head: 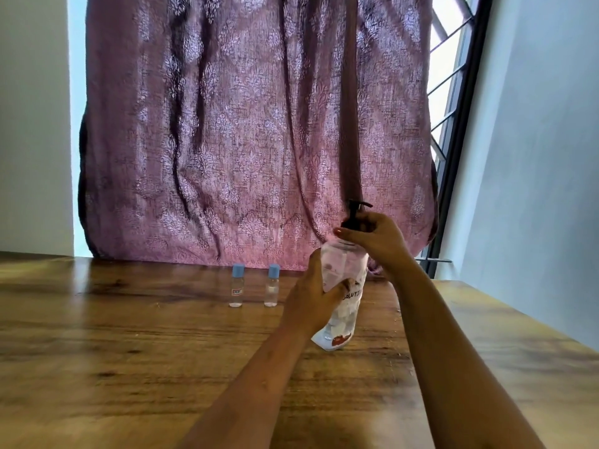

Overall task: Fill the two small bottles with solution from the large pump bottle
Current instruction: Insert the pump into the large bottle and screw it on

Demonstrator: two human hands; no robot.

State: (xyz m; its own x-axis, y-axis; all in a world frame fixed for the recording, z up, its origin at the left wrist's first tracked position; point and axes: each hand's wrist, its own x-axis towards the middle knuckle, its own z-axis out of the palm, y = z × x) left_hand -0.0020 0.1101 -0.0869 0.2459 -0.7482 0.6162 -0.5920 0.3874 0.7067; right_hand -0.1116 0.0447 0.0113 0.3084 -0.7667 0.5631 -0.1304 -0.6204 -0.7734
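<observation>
A large clear pump bottle with a white label and a black pump head is tilted, its base near the table. My left hand grips its body from the left. My right hand is curled round the black collar under the pump head. Two small clear bottles with blue caps stand upright to the left: one with a small label, the other beside it. Both are capped and apart from my hands.
The wooden table runs wide to the left and front; its right edge slants past my right arm. A purple patterned curtain hangs just behind the bottles. A barred window and a pale wall are at the right.
</observation>
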